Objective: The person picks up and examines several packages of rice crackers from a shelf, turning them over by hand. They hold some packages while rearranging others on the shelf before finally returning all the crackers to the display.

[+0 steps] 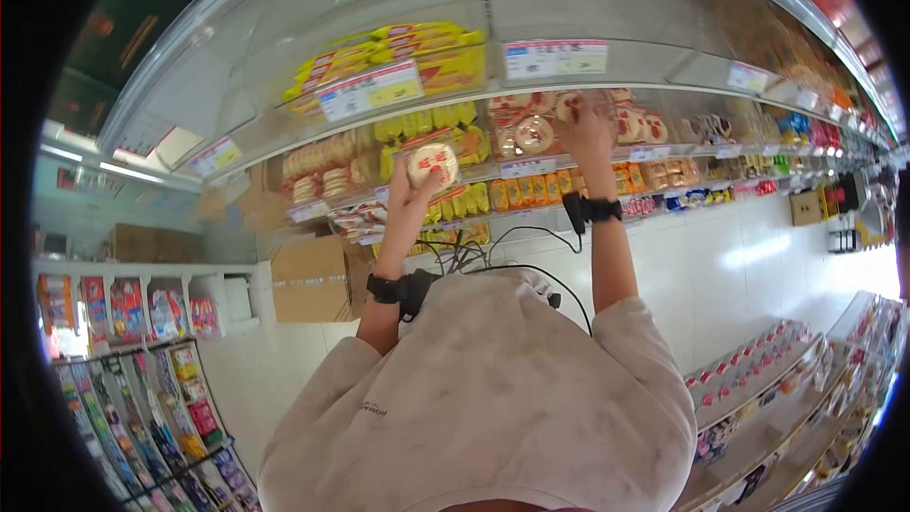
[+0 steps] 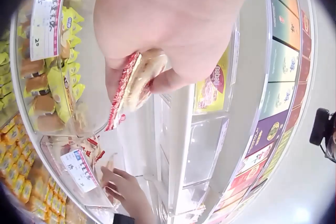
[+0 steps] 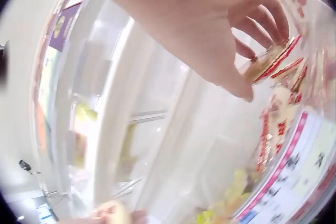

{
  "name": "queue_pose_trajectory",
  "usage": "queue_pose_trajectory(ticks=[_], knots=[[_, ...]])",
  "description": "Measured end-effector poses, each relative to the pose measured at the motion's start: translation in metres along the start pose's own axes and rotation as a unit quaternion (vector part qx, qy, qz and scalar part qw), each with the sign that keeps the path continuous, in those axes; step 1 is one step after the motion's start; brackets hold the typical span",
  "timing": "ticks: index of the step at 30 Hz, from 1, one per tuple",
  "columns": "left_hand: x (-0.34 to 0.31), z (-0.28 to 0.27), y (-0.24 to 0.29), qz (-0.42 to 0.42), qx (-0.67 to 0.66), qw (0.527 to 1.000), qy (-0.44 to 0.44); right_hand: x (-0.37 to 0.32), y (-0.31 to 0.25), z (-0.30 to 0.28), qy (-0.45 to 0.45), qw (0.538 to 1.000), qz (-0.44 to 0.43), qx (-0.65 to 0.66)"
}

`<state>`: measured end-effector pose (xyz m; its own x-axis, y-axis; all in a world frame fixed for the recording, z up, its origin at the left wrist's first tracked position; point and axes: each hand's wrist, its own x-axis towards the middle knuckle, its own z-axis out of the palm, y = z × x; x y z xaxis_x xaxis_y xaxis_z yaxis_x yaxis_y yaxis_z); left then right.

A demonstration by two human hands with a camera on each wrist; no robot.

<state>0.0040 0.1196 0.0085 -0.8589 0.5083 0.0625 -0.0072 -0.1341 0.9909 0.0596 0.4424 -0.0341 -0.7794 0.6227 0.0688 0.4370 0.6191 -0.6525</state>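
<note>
My left hand (image 1: 409,197) grips a round, flat, pale packet with red print (image 1: 433,167) in front of the shelf; in the left wrist view its red crimped edge (image 2: 124,90) shows between thumb and fingers. My right hand (image 1: 590,133) reaches into a clear bin of similar round packets (image 1: 534,135). Seen from the right wrist, the fingers and thumb of that hand (image 3: 226,40) pinch one packet (image 3: 268,64) by its sides, above other red-and-white packets (image 3: 281,121) lying in the bin.
Yellow packets (image 1: 441,68) fill the shelf above, and orange ones (image 1: 523,192) lie below. Price labels (image 1: 555,58) line the shelf edges. A cardboard box (image 1: 311,280) stands on the floor at left; black cables (image 1: 540,267) hang between my arms. Another shelf (image 1: 758,408) stands at lower right.
</note>
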Motion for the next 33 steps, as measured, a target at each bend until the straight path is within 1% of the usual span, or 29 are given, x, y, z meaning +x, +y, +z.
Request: queue_pose_trajectory(ticks=[1, 2, 3, 4, 5, 6, 8, 9, 11, 12, 14, 16, 17, 20, 23, 24, 25, 26, 27, 30, 31, 33], knots=[[-0.001, -0.002, 0.003, 0.001, 0.026, 1.000, -0.006, -0.014, -0.012, 0.000, 0.037, 0.996, -0.062, 0.049], [0.000, -0.003, 0.001, -0.006, -0.006, 1.000, -0.007, -0.029, -0.025, -0.005, 0.076, 0.985, -0.120, 0.099], [0.001, -0.003, -0.002, -0.015, -0.038, 0.999, -0.012, -0.049, -0.059, -0.015, 0.033, 0.974, -0.115, 0.193], [0.001, -0.001, -0.005, -0.026, -0.069, 0.997, -0.020, -0.070, -0.095, -0.016, -0.007, 0.953, -0.105, 0.284], [0.001, 0.006, 0.001, -0.032, -0.115, 0.992, -0.040, -0.082, -0.111, -0.008, 0.013, 0.950, -0.176, 0.257], [0.001, 0.010, -0.002, -0.049, -0.169, 0.984, -0.034, -0.092, -0.123, 0.000, 0.034, 0.942, -0.246, 0.227], [0.002, 0.013, -0.009, -0.077, -0.277, 0.957, -0.020, -0.110, -0.141, 0.018, 0.095, 0.951, -0.265, 0.124], [0.004, 0.010, -0.001, -0.140, -0.330, 0.932, -0.057, -0.117, -0.143, 0.023, 0.091, 0.950, -0.265, 0.138], [0.003, 0.008, -0.004, -0.076, -0.223, 0.971, -0.035, -0.124, -0.146, 0.032, 0.084, 0.946, -0.267, 0.163], [0.002, 0.006, -0.009, -0.044, -0.168, 0.984, -0.023, -0.128, -0.149, 0.035, 0.067, 0.944, -0.263, 0.188], [0.001, -0.001, -0.022, -0.063, -0.162, 0.985, -0.010, -0.137, -0.151, 0.039, 0.027, 0.939, -0.252, 0.235], [-0.001, -0.003, -0.024, -0.082, -0.164, 0.983, 0.015, -0.137, -0.150, 0.041, 0.005, 0.940, -0.235, 0.249], [-0.002, -0.005, -0.024, -0.066, -0.146, 0.987, 0.012, -0.136, -0.149, 0.042, -0.005, 0.940, -0.227, 0.256], [-0.001, -0.010, -0.012, -0.023, -0.093, 0.995, 0.013, -0.132, -0.146, 0.040, -0.081, 0.891, -0.161, 0.416], [0.000, -0.019, -0.004, -0.003, -0.061, 0.998, 0.020, -0.099, -0.117, 0.022, 0.016, 0.944, -0.148, 0.293], [0.000, -0.021, -0.004, -0.002, -0.075, 0.997, 0.022, -0.075, -0.089, 0.026, 0.063, 0.965, -0.158, 0.200], [-0.002, -0.024, -0.005, -0.001, -0.087, 0.996, 0.025, -0.050, -0.054, 0.035, 0.109, 0.975, -0.166, 0.105], [-0.004, -0.026, -0.007, 0.000, -0.100, 0.995, 0.029, -0.032, -0.021, 0.045, 0.102, 0.988, -0.114, -0.004], [-0.004, -0.028, -0.010, 0.012, -0.088, 0.996, 0.030, -0.022, 0.002, 0.052, 0.097, 0.987, -0.062, -0.114], [-0.005, -0.027, -0.003, -0.010, -0.089, 0.996, 0.004, -0.011, 0.009, 0.049, 0.022, 0.994, 0.005, -0.108], [-0.003, -0.029, -0.007, -0.002, -0.079, 0.997, -0.003, -0.010, 0.009, 0.047, 0.020, 0.995, -0.002, -0.096], [-0.004, -0.026, -0.004, -0.018, -0.088, 0.996, -0.001, -0.011, 0.006, 0.042, 0.013, 0.997, -0.020, -0.072]])
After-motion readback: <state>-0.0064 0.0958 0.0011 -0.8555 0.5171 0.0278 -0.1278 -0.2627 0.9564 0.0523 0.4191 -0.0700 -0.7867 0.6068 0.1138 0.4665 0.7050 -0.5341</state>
